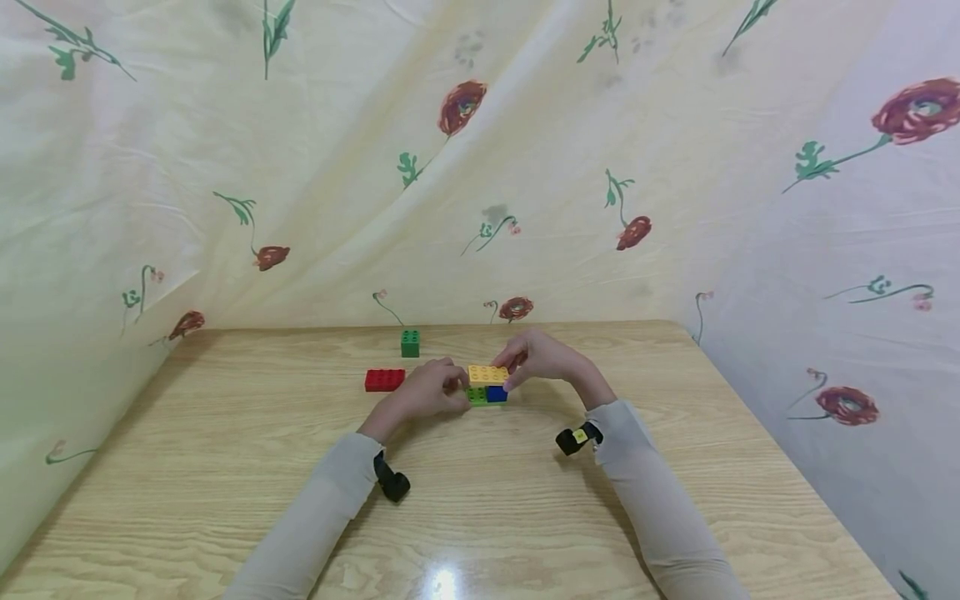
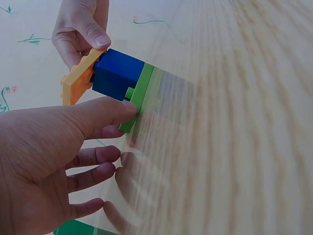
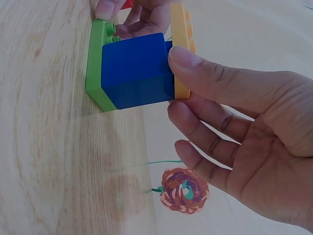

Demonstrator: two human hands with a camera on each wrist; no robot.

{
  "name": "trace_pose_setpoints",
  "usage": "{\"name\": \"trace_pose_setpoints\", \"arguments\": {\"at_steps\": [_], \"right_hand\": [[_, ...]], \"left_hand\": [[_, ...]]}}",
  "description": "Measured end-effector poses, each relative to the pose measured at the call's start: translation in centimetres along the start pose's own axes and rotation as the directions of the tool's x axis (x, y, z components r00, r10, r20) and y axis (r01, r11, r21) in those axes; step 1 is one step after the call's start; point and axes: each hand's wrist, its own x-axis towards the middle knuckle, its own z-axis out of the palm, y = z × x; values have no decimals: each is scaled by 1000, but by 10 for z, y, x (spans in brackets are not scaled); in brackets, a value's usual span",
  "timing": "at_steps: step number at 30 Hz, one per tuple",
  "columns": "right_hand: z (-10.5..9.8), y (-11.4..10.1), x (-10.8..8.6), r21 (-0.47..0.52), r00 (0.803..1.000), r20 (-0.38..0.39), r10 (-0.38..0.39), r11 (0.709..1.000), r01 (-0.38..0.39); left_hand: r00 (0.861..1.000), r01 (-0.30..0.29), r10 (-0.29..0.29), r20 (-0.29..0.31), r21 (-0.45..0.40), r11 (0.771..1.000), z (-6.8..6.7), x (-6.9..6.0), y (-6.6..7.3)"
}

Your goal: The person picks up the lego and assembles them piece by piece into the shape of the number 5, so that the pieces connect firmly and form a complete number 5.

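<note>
Distant downward head view, both wrist views near the blue brick [image 3: 137,73]

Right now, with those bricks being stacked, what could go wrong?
The yellow brick could slip if the right fingers let go, since it doesn't look fully pressed onto the blue brick. Its overhanging end might tip if pushed. If the left fingers lose the light green brick, the stack may slide.
</note>
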Motion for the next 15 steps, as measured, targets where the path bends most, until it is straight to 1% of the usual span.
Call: {"name": "trace_pose_setpoints", "arguments": {"at_steps": [10, 15], "right_hand": [[-3, -2, -2, -9, 998, 29, -50, 999, 51], [-3, -3, -1, -7, 998, 41, -53, 999, 53]], "left_hand": [[1000, 8, -8, 11, 0, 1000, -1, 1, 0], [1000, 9, -9, 13, -4, 1000, -1, 1, 1]]}}
